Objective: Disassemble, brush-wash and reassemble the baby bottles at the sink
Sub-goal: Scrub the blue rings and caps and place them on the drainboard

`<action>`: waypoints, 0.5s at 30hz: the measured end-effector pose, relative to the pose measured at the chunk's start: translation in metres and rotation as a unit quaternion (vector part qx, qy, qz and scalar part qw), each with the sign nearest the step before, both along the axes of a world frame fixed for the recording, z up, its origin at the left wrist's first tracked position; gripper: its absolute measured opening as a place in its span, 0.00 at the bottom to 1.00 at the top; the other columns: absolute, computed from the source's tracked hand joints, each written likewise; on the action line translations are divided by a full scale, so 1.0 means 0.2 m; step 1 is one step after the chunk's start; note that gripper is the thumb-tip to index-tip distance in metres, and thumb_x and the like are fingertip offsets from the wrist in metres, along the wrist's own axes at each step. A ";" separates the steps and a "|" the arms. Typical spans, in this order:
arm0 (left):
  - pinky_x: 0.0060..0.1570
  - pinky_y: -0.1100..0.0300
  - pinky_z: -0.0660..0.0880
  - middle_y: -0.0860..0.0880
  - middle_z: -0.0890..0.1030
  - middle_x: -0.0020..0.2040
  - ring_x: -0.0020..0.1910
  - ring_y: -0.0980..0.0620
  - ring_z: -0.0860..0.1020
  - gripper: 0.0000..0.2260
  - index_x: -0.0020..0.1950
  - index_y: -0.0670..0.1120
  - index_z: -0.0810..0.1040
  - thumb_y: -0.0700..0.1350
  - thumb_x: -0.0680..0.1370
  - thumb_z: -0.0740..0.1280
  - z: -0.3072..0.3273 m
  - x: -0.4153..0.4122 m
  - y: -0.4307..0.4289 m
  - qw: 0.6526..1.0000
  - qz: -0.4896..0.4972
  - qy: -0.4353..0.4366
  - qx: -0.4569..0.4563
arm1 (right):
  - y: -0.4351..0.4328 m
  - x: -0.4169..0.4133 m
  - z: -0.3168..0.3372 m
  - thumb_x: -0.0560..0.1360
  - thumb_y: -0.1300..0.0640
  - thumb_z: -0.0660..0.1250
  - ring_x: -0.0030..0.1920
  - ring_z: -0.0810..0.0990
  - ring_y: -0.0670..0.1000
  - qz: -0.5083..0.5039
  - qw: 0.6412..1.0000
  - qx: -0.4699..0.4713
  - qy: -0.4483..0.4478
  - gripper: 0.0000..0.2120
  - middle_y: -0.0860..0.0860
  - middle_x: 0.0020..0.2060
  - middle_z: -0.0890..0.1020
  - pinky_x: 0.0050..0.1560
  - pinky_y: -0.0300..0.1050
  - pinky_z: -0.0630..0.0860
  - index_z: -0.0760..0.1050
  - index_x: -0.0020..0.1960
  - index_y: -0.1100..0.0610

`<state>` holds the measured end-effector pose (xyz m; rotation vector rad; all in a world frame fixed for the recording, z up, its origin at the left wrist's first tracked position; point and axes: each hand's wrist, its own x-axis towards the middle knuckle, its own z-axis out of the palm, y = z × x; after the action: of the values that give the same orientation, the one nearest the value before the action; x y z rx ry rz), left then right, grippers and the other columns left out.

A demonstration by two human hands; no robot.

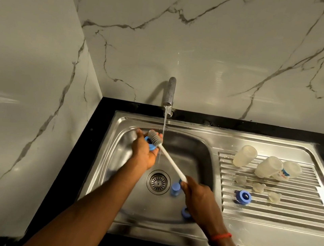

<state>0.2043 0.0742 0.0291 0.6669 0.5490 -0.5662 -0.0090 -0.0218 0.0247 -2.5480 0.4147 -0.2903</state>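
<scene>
Water (164, 127) is running from the tap (170, 91) into the basin (195, 148), falling just beside the left hand (142, 151). That hand is hovering near the basin's far left wall, fingers curling round a blue ring (150, 145). The right hand (200, 201) is gripping the end of the brush (170, 161), whose white handle is slanting up and left across the basin; its grey bristled head is pressing against the ring. The counter (102, 127) is forming a narrow black strip between the basin rim and the marble wall (40, 64), which is closing in on the left. The drain (158, 182) is sitting between the two forearms. A blue cap (175, 188) is lying just right of the drain, and a second ring (184, 211) is showing partly under the right hand. On the drainboard (269, 213), well apart from both hands, the left bottle (245, 156), middle bottle (268, 167) and right bottle (291, 170) are sitting near the far edge, cloudy and translucent, the middle and right ones touching. Three clear teats (258, 187) are lying in a row nearer, with a third ring (242, 196) just beside them.
</scene>
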 end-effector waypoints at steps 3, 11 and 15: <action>0.43 0.56 0.81 0.42 0.79 0.44 0.43 0.46 0.80 0.22 0.47 0.40 0.77 0.56 0.86 0.54 -0.01 -0.06 -0.05 1.000 -0.019 0.011 0.010 | 0.06 0.09 0.00 0.83 0.49 0.59 0.33 0.78 0.59 0.018 1.000 -0.008 0.016 0.13 0.54 0.34 0.79 0.32 0.47 0.68 0.76 0.54 0.56; 0.47 0.55 0.79 0.42 0.79 0.43 0.44 0.46 0.79 0.26 0.48 0.39 0.76 0.60 0.84 0.53 0.01 -0.02 -0.01 1.000 -0.012 -0.009 -0.010 | -0.01 0.04 0.03 0.82 0.47 0.60 0.37 0.80 0.62 0.003 0.999 0.011 0.033 0.12 0.56 0.36 0.81 0.35 0.52 0.71 0.76 0.54 0.55; 0.36 0.57 0.81 0.44 0.79 0.41 0.39 0.47 0.80 0.25 0.44 0.41 0.77 0.59 0.85 0.53 0.02 0.02 -0.05 1.000 -0.008 -0.011 -0.012 | 0.03 0.05 0.03 0.82 0.45 0.58 0.35 0.79 0.59 0.022 0.999 0.029 0.034 0.15 0.55 0.35 0.80 0.36 0.54 0.75 0.76 0.55 0.56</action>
<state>0.2075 0.0649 0.0334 0.6548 0.5161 -0.5779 0.0011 -0.0149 0.0304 -2.5118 0.3869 -0.1740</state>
